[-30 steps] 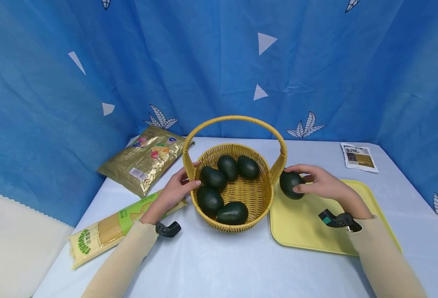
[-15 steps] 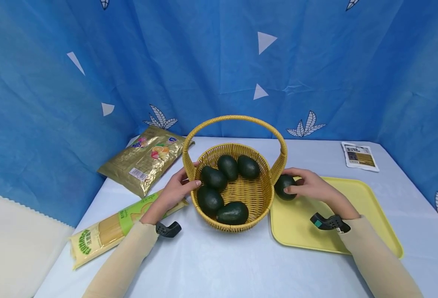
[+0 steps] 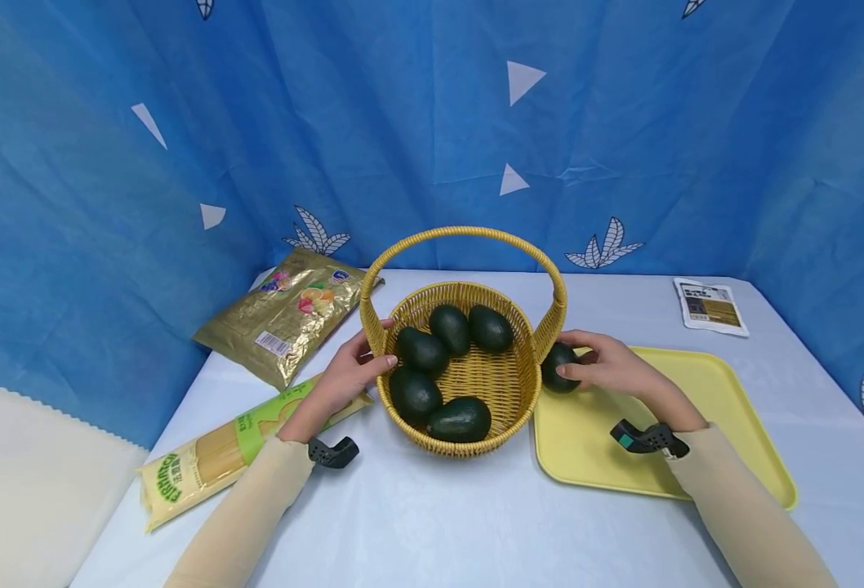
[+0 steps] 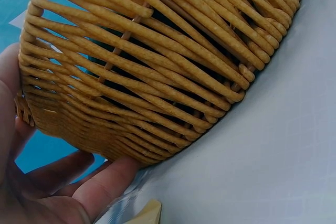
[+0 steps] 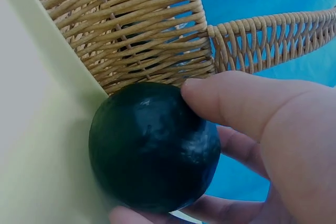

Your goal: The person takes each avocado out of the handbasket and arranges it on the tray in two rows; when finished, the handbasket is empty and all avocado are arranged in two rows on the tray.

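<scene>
A yellow wicker basket with a tall arched handle stands mid-table in the head view. Inside it lie several dark green avocados, leaving woven bottom showing at the right. My left hand grips the basket's left side, thumb over the rim and fingers against the outer wall. At the left end of a yellow tray, my right hand holds another avocado between thumb and fingers. The right wrist view has this avocado low over the tray, close to the basket's wall; whether they touch is unclear.
Left of the basket lie a gold foil bag and a long pack of noodles, partly under the left forearm. A small white and brown sachet rests at the back right. Blue cloth hangs behind the table.
My right hand has moved left with the avocado, down toward the tray's left end beside the basket, then nearly stopped. The left hand and basket stay in place.
</scene>
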The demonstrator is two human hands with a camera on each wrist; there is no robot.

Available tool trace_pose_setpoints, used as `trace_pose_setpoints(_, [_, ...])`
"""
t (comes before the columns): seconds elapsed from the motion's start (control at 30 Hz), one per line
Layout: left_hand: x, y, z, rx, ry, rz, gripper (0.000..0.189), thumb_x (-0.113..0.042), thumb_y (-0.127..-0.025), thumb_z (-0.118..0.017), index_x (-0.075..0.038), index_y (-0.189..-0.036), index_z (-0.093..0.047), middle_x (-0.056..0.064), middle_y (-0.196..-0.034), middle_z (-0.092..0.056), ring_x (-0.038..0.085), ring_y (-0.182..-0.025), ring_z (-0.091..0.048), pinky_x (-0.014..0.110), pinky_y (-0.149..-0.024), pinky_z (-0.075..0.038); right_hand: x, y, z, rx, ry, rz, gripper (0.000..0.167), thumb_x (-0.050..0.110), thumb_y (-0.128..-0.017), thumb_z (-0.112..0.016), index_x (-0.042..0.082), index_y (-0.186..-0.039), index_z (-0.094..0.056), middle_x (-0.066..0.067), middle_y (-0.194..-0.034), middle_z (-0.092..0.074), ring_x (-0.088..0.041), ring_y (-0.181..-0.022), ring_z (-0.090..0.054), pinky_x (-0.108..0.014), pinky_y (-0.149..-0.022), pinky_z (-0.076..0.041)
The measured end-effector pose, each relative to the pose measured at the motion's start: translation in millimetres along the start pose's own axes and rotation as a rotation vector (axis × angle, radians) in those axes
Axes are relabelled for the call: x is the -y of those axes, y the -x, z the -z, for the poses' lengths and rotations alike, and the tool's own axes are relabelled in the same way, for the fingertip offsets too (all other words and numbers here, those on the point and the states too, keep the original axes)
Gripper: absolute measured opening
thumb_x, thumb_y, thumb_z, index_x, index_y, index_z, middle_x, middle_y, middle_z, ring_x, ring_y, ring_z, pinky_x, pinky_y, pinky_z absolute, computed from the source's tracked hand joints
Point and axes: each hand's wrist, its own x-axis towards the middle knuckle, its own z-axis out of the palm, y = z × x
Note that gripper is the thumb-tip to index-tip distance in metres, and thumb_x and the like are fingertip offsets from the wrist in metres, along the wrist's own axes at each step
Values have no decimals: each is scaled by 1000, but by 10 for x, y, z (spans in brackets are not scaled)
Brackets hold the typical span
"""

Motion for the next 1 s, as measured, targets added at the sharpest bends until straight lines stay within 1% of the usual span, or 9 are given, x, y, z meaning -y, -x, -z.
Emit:
trace_pose_setpoints(0.2, [5, 2, -11, -6, 3, 4, 62, -21, -99, -64, -22, -156, -41, 17, -153, -50, 40, -131, -57, 45, -99, -56, 46, 28, 0, -8, 21, -22, 62, 17, -99, -65, -5, -151, -40, -39, -148, -43, -31, -101, -72, -35, -70, -62])
trace_pose_setpoints(0.27, [3, 3, -13, -7, 3, 5, 62, -21, -99, -65, -22, -156, -41, 17, -153, -50, 41, -131, -57, 44, -98, -56, 64, 39, 4, -13, 28, -30, 62, 18, -100, -64, -5, -151, -40, -39, -148, -44, -32, -101, -72, -35, -71, -61])
trace_pose_setpoints(0.6, [-14, 9, -19, -9, 5, 10, 62, -20, -99, -64, -22, -156, -41, 17, -153, -50, 41, -133, -56, 47, -101, -55, 126, 64, 15, -15, 36, -41, 62, 18, -100, -64, -6, -152, -40, -38, -148, -44, -23, -95, -73, -36, -72, -61])
trace_pose_setpoints(0.7, [-18, 9, -20, -9, 4, 8, 61, -19, -99, -64, -22, -156, -41, 17, -153, -50, 41, -132, -56, 46, -101, -55, 147, 77, 19, -16, 36, -38, 62, 17, -100, -63, -6, -152, -39, -40, -149, -43, -27, -97, -73, -37, -72, -62])
trace_pose_setpoints(0.8, [-17, -1, -20, -8, 7, 5, 62, -20, -99, -64, -22, -156, -41, 17, -152, -51, 41, -132, -56, 46, -99, -56, 171, 93, 28, -20, 37, -34, 61, 17, -100, -63, -6, -152, -39, -41, -149, -41, -33, -103, -72, -37, -72, -62])
trace_pose_setpoints(1.0, [-14, -13, -19, -7, 16, 3, 62, -20, -99, -65, -21, -156, -41, 17, -152, -51, 41, -133, -55, 44, -96, -57, 215, 126, 60, -36, 54, -19, 60, 18, -100, -63, -4, -151, -41, -38, -149, -44, -40, -112, -68, -37, -73, -62])
